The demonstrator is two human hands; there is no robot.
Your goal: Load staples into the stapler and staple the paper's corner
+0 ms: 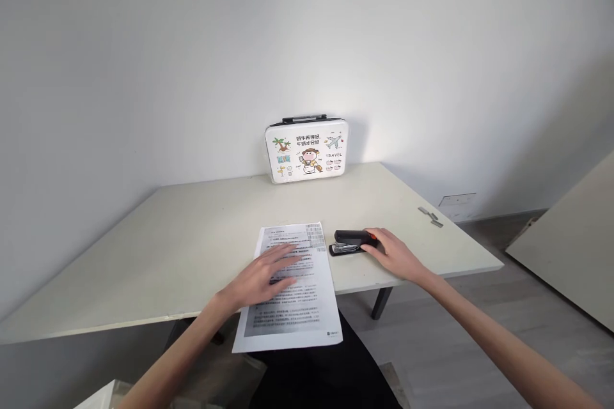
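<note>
A printed sheet of paper (297, 326) lies on the table, its lower part hanging past the front edge. My left hand (261, 276) rests flat on it, fingers spread. Whether more sheets lie under it I cannot tell. Just right of the paper is a black stapler (352, 239) with an orange-red spot near its rear. Its front end points left, towards the paper, a small gap apart. My right hand (391, 252) grips the stapler's rear end, thumb at the near side and fingers over the top.
A white cartoon-printed case (307, 152) with a black handle stands at the table's back against the wall. Several grey strips of staples (430, 216) lie near the right edge of the white table (192, 249). A wall socket plate (457, 199) is beyond that edge.
</note>
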